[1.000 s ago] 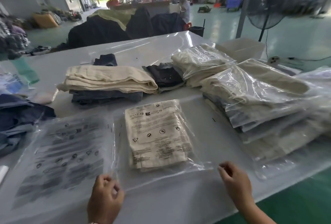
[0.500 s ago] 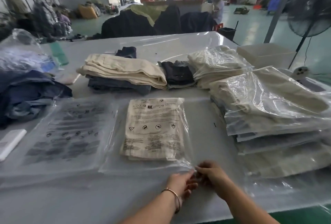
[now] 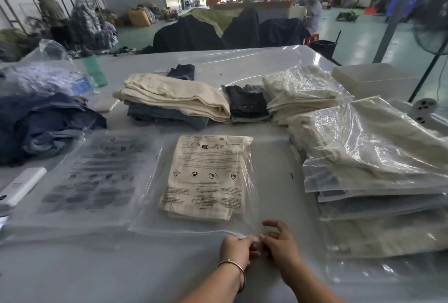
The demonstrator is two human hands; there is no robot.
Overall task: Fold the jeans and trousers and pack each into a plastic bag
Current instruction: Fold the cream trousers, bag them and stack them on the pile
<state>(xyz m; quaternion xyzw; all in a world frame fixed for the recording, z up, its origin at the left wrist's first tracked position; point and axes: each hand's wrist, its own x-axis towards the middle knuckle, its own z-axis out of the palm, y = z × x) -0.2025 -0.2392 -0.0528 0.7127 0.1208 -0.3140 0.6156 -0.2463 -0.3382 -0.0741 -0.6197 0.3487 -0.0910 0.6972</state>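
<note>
While hands [image 3: 260, 245] pinch bag [image 3: 150, 226], packed stack [image 3: 378, 157] alongside.

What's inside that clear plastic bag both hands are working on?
The clear plastic bag holds one folded pair of cream trousers, seen through printed warning text. Anything beneath them is covered. The left hand and right hand pinch its near edge.

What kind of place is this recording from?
Probably a garment packing hall or warehouse: bagged trousers stacked on a long table, loose clothes heaped beside it, other workers sorting piles on the floor behind.
</note>
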